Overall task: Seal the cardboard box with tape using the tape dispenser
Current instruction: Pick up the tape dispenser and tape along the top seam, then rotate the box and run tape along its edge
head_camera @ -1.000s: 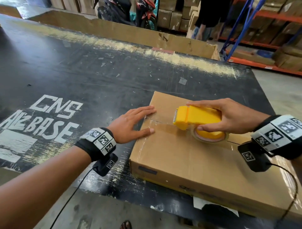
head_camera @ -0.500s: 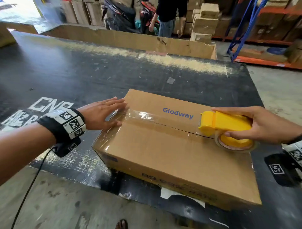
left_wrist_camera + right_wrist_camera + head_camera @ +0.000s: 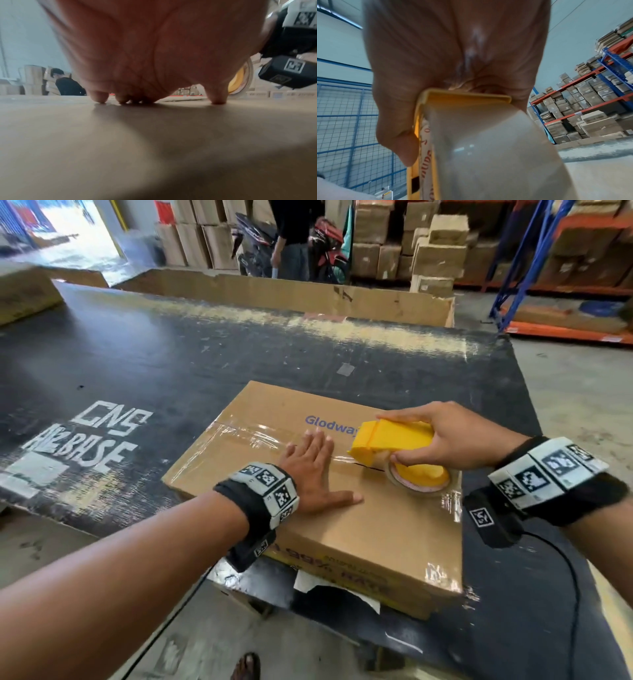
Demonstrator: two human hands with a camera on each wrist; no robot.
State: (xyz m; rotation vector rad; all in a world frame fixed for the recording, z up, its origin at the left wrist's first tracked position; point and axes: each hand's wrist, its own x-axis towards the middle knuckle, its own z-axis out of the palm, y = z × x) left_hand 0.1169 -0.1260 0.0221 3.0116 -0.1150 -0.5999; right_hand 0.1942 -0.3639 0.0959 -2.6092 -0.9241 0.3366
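A brown cardboard box [image 3: 359,529] printed "Glodway" lies on the black table [image 3: 171,364]. Clear tape [image 3: 246,436] runs along its top seam from the left edge. My left hand [image 3: 313,470] lies flat on the box top with straight fingers over the taped seam; in the left wrist view its fingertips [image 3: 100,98] touch the cardboard [image 3: 154,148]. My right hand [image 3: 442,440] grips the yellow tape dispenser [image 3: 394,440], which sits on the seam just right of the left hand. The tape roll [image 3: 496,155] fills the right wrist view below the palm.
A long cardboard wall [image 3: 274,296] stands behind the table. A person [image 3: 294,237] and a motorbike [image 3: 325,251] are beyond it, with stacked cartons [image 3: 438,251] and blue-orange racking [image 3: 565,285] at right. The table's near edge is just under the box.
My left hand left the box's left end and now lies flat on the middle of the top. The dispenser, pulled right along the seam, stands near the right part of the box.
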